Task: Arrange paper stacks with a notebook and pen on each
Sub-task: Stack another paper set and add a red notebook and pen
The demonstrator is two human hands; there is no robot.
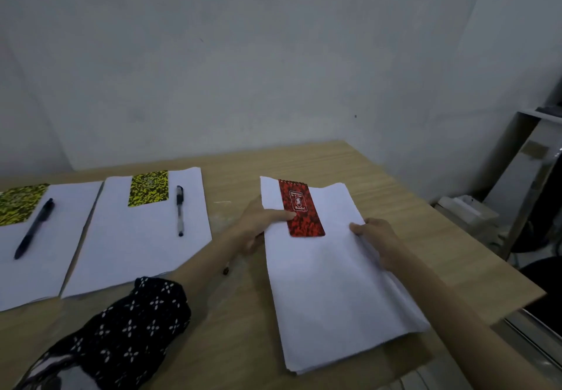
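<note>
Three white paper stacks lie on the wooden table (243, 344). The right stack (334, 292) carries a red spiral notebook (301, 210) near its top left. My left hand (258, 225) grips that stack's left edge, thumb pressing on the notebook. My right hand (377, 237) holds the stack's right edge, thumb on top. The middle stack (133, 246) bears a yellow-black notebook (149, 189) and a black pen (180, 210). The left stack (36, 268) has another yellow-black notebook (18, 204) and a dark pen (35, 228).
A grey wall stands close behind the table. The table's right edge runs diagonally past the right stack. Beyond it are a white cabinet (523, 176) and white boxes (468, 210) on the floor. A small dark object (225, 271) lies on the table under my left forearm.
</note>
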